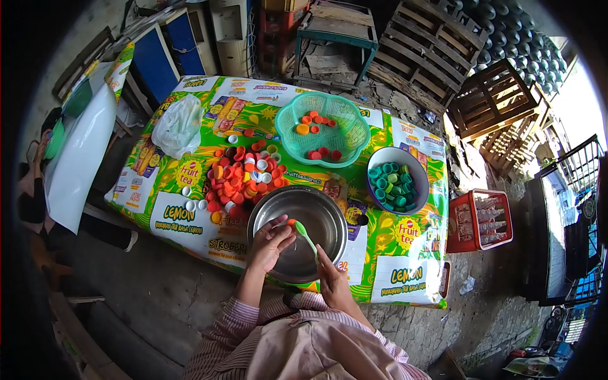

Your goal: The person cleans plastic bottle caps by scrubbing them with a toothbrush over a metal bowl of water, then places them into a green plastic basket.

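Observation:
Over the steel basin (303,197), my left hand (271,246) pinches an orange bottle cap (291,223) at its fingertips. My right hand (332,277) is closed on the handle of a slim green and white toothbrush (306,237). The brush's upper end meets the cap or lies right beside it; its bristles cannot be made out. To the left of the basin, a heap of red, orange and white bottle caps (238,180) spreads over the printed table cover (171,237).
A turquoise plastic basket (288,130) holds several red and orange caps. Green caps fill a white bowl (373,166) at right. A clear plastic bag (178,126) lies at left. A red crate (461,221) of bottles stands right of the table, wooden pallets (427,47) behind.

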`<state>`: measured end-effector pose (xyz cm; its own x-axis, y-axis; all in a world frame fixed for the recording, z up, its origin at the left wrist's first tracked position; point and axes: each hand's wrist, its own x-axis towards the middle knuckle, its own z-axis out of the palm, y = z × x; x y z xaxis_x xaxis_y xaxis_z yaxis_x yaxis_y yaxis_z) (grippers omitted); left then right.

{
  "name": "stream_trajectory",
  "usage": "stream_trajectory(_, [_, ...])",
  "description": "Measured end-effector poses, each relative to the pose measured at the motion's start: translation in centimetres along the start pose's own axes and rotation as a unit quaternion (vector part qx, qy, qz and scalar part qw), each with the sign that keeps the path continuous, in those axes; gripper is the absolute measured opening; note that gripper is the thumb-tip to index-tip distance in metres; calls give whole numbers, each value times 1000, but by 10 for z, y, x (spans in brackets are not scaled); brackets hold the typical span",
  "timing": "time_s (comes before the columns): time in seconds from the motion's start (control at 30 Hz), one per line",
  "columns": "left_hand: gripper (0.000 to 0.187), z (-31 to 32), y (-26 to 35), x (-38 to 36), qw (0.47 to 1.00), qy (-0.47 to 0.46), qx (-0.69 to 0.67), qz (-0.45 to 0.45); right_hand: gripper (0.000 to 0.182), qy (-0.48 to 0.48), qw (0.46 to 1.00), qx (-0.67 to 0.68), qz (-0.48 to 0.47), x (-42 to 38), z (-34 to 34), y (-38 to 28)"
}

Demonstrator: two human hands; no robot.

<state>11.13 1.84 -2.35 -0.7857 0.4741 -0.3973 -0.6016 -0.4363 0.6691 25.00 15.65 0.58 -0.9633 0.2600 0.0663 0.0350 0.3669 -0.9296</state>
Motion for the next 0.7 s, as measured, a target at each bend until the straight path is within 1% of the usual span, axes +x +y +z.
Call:
stream_trajectory(0.03, [37,1,-1,-1,1000,-4,-20,3,53,-1,1000,0,0,0,-4,1])
stream_trajectory(0.1, [36,3,0,-2,1000,1,-15,5,54,2,997,-11,76,2,-13,0])
stream_trajectory(0.13, [37,4,0,-3,1000,9,7,10,54,-7,999,2,48,1,-16,1])
stream_trajectory(0.17, [38,5,-1,-4,999,18,29,14,54,-9,999,3,48,1,-16,0])
stream_trajectory(0.23, [41,3,-4,-4,999,6,33,18,55,-57,997,-16,47,1,-18,-6])
stream_trajectory(0.27, [43,3,-5,-4,999,-6,36,22,55,-19,999,-5,37,3,-15,3])
stream_trajectory(0.3, [43,5,-6,-5,999,-7,36,23,55,-19,999,-5,35,3,-17,10])
stream_trajectory(0.37, [50,9,-6,-7,998,7,56,32,55,-4,1000,-11,12,4,-23,17])
stream_trajectory(0.4, [50,9,-7,-8,998,7,58,33,55,-29,999,-43,2,3,-27,10])
stream_trajectory(0.47, [53,12,-10,-6,994,-9,93,51,55,-37,999,-35,4,3,-25,11])
stream_trajectory(0.5, [55,23,-8,-10,994,-1,101,41,56,-48,998,-29,3,6,-25,13])
stream_trajectory(0.53, [55,23,-10,-10,993,4,111,35,56,-10,1000,-19,11,9,-23,22])
stream_trajectory(0.57, [56,21,-13,-10,992,10,120,29,56,-4,1000,-20,5,10,-27,25])
stream_trajectory(0.63, [55,19,-18,-9,992,13,114,53,57,-3,999,-44,-29,12,-35,22])
stream_trajectory(0.7, [52,17,-20,-10,994,29,93,48,57,-40,994,-94,-41,5,-42,10])
